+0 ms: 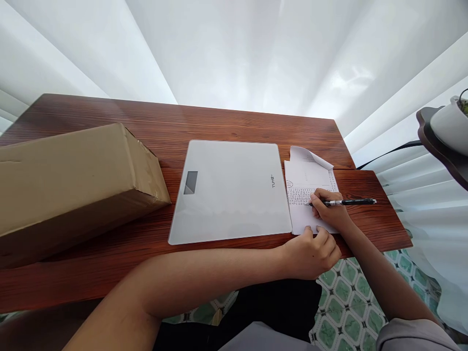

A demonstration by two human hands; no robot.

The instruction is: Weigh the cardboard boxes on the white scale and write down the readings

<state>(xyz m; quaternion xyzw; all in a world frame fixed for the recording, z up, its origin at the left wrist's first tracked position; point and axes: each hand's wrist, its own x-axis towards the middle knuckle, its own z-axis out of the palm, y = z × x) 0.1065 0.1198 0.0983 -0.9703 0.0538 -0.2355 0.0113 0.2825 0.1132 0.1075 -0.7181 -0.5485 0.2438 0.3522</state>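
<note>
My right hand point(327, 207) is closed around a black pen point(353, 202), its tip on a white notepad point(302, 217). Rows of small handwritten characters cover the middle of the page, and the top sheet curls back at the far end. At the pad's near edge, my left hand point(312, 251) is curled with thumb and fingertips on the paper. What its lower fingers do is hidden. Just left of the pad lies a flat white bathroom scale point(234, 190) with a grey display window.
A large brown cardboard box point(73, 175) stands on the left of the wooden table point(219, 119). White curtains point(237, 53) hang behind. At the right edge, a dark shelf point(435, 131) holds a white plant pot point(453, 124). Green patterned floor point(343, 292) shows below.
</note>
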